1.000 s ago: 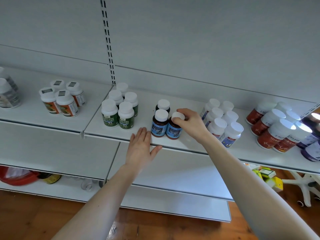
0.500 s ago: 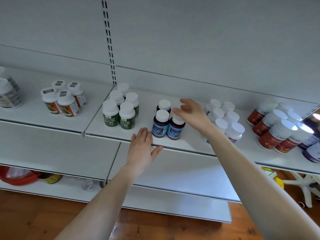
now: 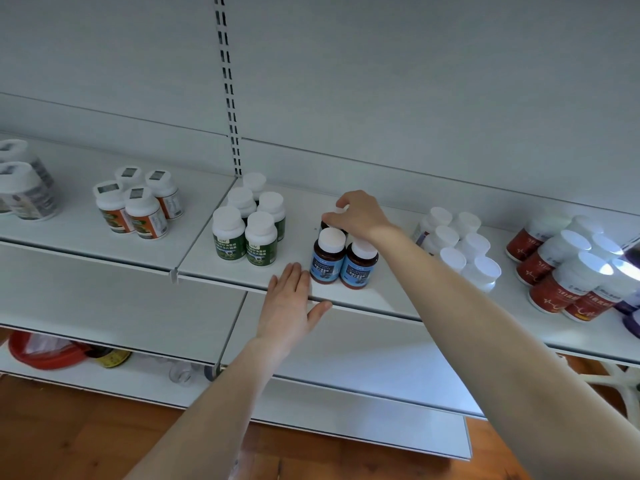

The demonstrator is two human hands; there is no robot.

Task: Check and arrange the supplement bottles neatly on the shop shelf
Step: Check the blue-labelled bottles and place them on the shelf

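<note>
Three brown bottles with blue labels and white caps stand mid-shelf. Two are in front, the left (image 3: pixel 327 258) and the right (image 3: pixel 360 266). My right hand (image 3: pixel 356 214) reaches over them, and its fingers curl round the white cap of the rear bottle (image 3: pixel 325 224), which is mostly hidden. My left hand (image 3: pixel 289 306) lies flat with straight fingers on the front edge of the white shelf (image 3: pixel 388 299), just left of the front bottles.
Green-label bottles (image 3: pixel 242 233) stand to the left, orange-label ones (image 3: pixel 138 211) further left, grey-label ones (image 3: pixel 26 188) at the far left. White bottles (image 3: pixel 457 244) and red-label bottles (image 3: pixel 561 268) fill the right. A red container (image 3: pixel 41 351) sits on the lower shelf.
My right hand let go of the front right bottle's cap, lifted, then moved back and left onto the rear bottle's cap. My left hand has stayed on the shelf edge.
</note>
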